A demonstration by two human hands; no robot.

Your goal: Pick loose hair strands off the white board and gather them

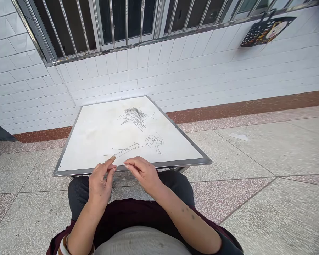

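Observation:
A low white table (95, 134) with a metal rim stands in front of my knees. On it lie a loose bundle of dark hair strands (133, 117) and a looped, tangled strand (154, 141) nearer me. My left hand (102, 179) and my right hand (142, 171) hover side by side over the table's near edge. Both pinch with thumb and fingertips, and a thin strand (122, 151) runs from the pinch out over the tabletop towards the loop.
A white tiled wall (202, 71) with a barred window (108, 24) rises behind the table. A black patterned bag (266, 32) hangs at the upper right. Speckled floor tiles (268, 177) spread to the right, with a scrap of paper (238, 136) on them.

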